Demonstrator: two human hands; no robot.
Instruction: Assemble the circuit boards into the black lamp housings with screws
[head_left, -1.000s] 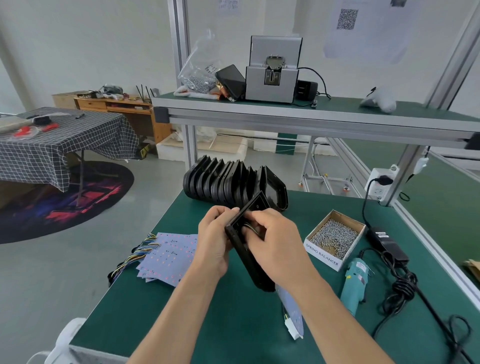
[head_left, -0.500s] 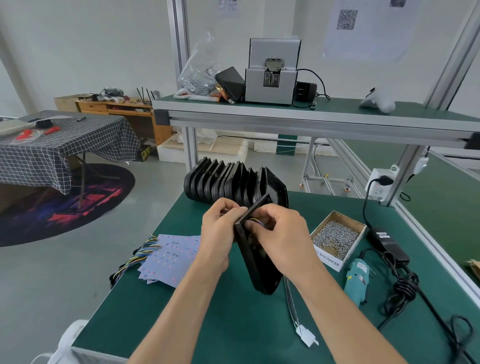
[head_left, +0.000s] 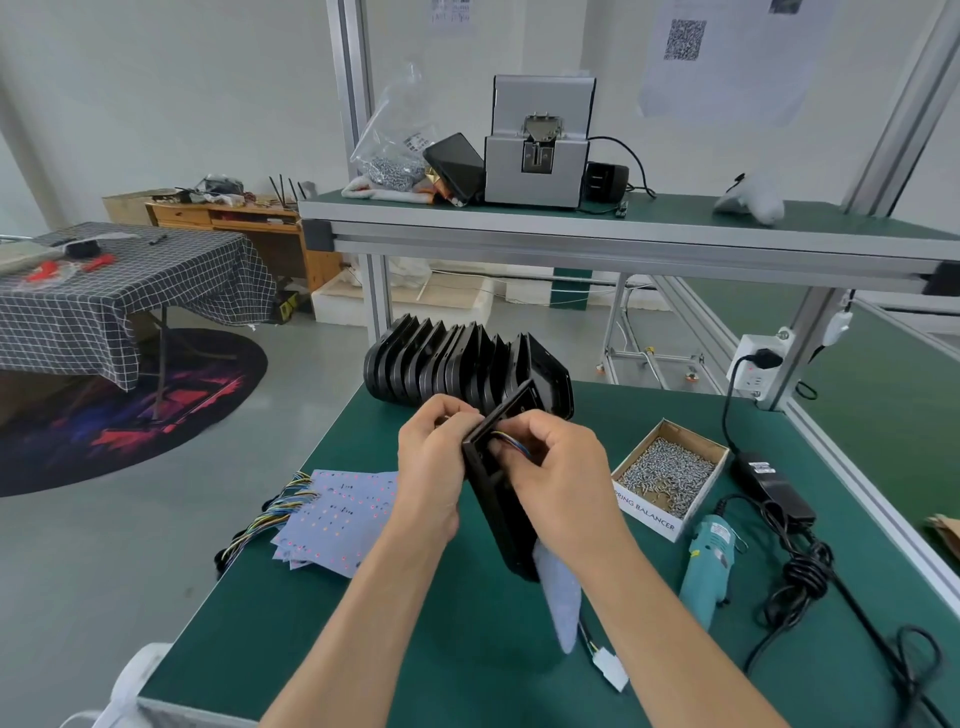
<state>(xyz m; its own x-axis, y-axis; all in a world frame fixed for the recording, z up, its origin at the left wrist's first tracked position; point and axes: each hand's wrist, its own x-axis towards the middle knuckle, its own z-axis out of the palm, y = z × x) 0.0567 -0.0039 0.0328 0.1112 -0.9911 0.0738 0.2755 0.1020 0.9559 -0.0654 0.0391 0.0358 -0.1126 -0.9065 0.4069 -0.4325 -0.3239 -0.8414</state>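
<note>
Left hand (head_left: 434, 462) grips housing (head_left: 498, 499); right hand (head_left: 558, 473) pinches wires (head_left: 511, 446).

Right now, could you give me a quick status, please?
Left hand and right hand grip black plastic lamp housing. Pale circuit board hangs below. Nothing blocking.
</note>
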